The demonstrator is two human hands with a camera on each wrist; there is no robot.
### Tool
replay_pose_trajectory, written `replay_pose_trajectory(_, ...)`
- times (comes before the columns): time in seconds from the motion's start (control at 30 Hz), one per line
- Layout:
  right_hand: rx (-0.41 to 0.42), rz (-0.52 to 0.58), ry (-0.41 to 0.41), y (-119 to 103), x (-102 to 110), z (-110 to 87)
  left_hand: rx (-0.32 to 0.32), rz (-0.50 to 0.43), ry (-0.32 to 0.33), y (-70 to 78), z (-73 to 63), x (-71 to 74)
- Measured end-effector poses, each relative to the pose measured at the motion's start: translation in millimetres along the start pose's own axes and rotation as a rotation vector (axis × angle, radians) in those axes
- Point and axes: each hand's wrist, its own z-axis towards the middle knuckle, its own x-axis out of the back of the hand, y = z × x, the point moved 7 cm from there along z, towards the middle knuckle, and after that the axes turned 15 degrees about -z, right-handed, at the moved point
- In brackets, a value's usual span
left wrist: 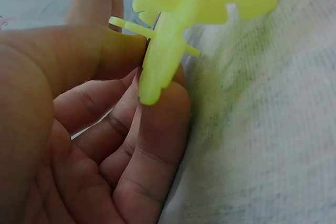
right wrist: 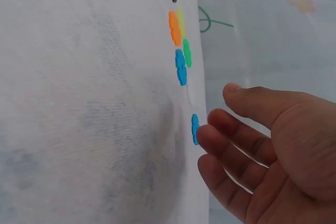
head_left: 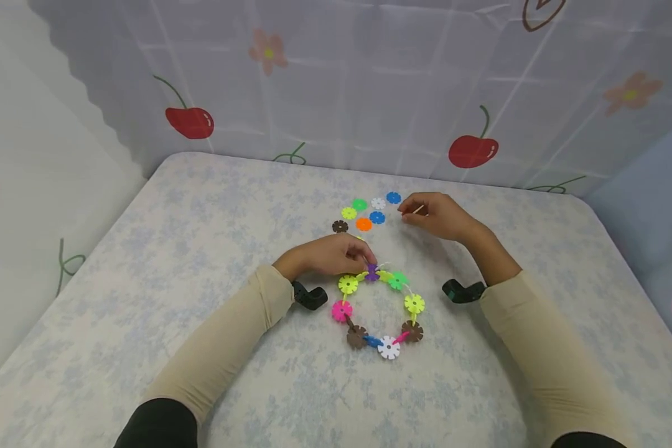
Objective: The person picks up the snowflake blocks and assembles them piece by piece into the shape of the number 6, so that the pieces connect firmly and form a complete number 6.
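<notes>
A ring of interlocked plastic snowflake discs (head_left: 389, 348) in yellow, pink, brown, white, blue, green and purple lies on the table. My left hand (head_left: 338, 254) is at the ring's far side, its fingertips right by the purple disc (head_left: 372, 272). In the left wrist view, the thumb and index finger pinch a yellow snowflake disc (left wrist: 167, 51) joined to others. My right hand (head_left: 438, 215) hovers beyond the ring, beside a loose blue disc (head_left: 394, 198). Its fingers are relaxed and bent, with nothing between them in the right wrist view.
Several loose discs lie beyond my left hand, among them an orange disc (head_left: 364, 224), a green disc (head_left: 359, 205), a white disc (head_left: 378, 203) and a brown disc (head_left: 340, 226). A patterned cloth covers the table (head_left: 229, 205). A cherry-print curtain (head_left: 336, 93) hangs behind it.
</notes>
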Motion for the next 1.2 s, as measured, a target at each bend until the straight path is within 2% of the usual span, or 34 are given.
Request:
replay_pose_trajectory(0.13,-0.092,-0.072,-0.104,10,-4,24.6,-0.001,-0.002,0.019,-3.1,-0.2,2.9)
replay_pose_trajectory(0.27,-0.162,-0.169,-0.206,18,-10,40.0,-0.018,-0.027,0.028,-5.5,0.8,3.8)
replay_pose_trajectory(0.4,-0.156,-0.251,-0.242,20,-15,49.0,-0.031,-0.062,0.03,-7.7,2.1,2.7)
replay_pose_trajectory(0.53,-0.133,-0.239,-0.227,19,-15,47.8,-0.034,-0.073,0.038,-7.4,2.1,2.0)
replay_pose_trajectory(0.67,-0.15,-0.177,-0.183,24,-12,36.4,-0.034,-0.045,0.045,-7.1,3.2,2.8)
replay_pose_trajectory(0.87,-0.276,-0.081,-0.083,31,-6,8.4,-0.037,-0.005,0.058,-6.0,5.3,5.5)
replay_pose_trajectory(0.97,-0.299,-0.028,-0.06,30,-9,-5.4,-0.035,0.002,0.061,-6.3,5.3,6.0)
replay_pose_trajectory(1.07,-0.285,0.068,-0.076,25,-18,-16.5,-0.026,-0.002,0.061,-8.5,4.7,5.8)
replay_pose_trajectory(1.2,-0.229,0.318,-0.15,13,-35,-27.2,-0.016,-0.016,0.062,-11.8,2.9,5.0)
